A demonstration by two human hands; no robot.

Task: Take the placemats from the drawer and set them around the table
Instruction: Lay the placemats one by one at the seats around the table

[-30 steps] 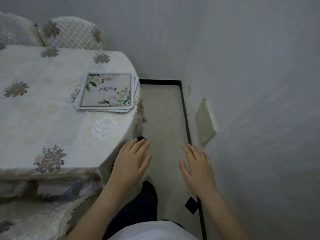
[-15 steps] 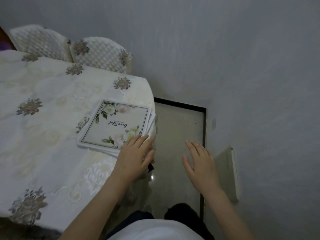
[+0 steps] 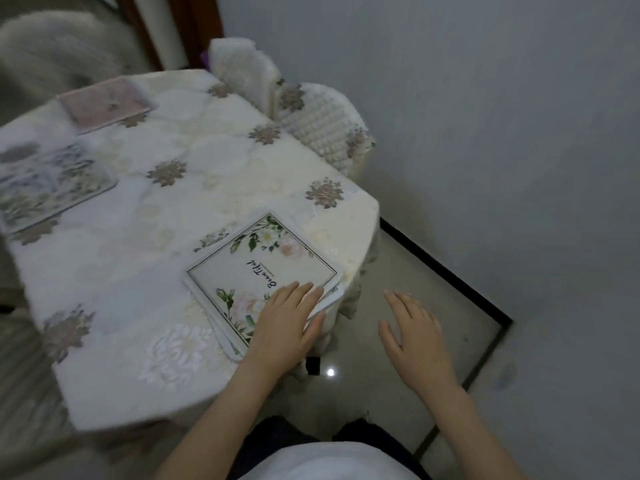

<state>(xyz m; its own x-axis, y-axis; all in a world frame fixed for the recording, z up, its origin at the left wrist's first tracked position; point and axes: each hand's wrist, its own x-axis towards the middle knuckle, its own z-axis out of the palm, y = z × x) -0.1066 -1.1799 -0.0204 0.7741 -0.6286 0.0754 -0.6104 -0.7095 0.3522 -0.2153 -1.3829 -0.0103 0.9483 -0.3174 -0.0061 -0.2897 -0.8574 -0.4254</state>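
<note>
I read one text only: cursive "Beautiful" in dark script, upside down to me, on top placemat [image 3: 256, 271]; small line beside it too fine to read.

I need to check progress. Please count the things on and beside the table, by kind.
Single placemats laid out: 2, pink placemat, floral placemat
Placemat stack under left hand: 1, number of mats unclear
Covered chairs: 2
Total: 5
</note>
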